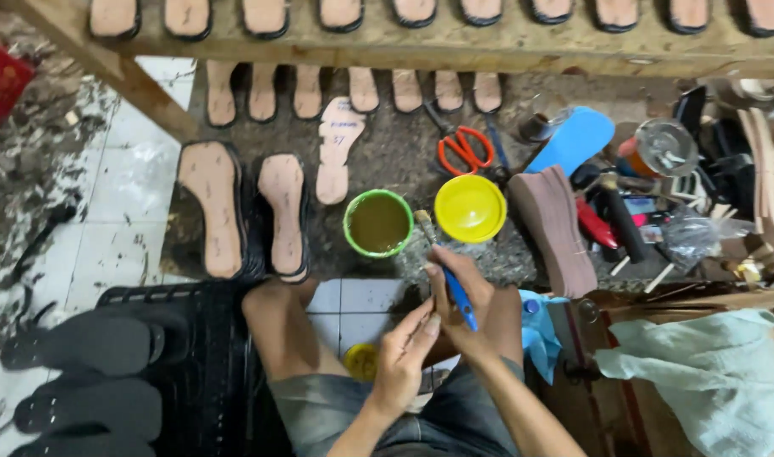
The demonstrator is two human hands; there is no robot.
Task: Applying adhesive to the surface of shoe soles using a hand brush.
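Right hand [471, 309] is closed round a blue-handled brush [444, 271], bristles up & tilted toward the green tub [377, 222] of brownish glue; bristle tip sits just beside the tub's right rim, not in it. Left hand [404, 355] is half curled, fingertips pinched near the right hand's base, holding smth small that can't be made out. Both hands sit over the person's lap, knee [277, 326] bare.

Yellow lid [470, 208] lies just right of the tub, near the brush tip. A smaller yellow cap [361, 361] sits on the tile by the left wrist.

Left of the tub: two soles [247, 211] w/ tan tops & black edges, side by side, plus a paper pattern [336, 148] above-right of them. More soles line the wood shelf [488, 42] at top & below it.

Orange scissors [463, 148] lie above the lid. A blue insole [573, 140] & a stack of brown pieces [556, 228] are right of the lid. Black soles [82, 372] lie bottom left, next to a black crate [201, 355]. Pale green cloth [708, 381] at bottom right.
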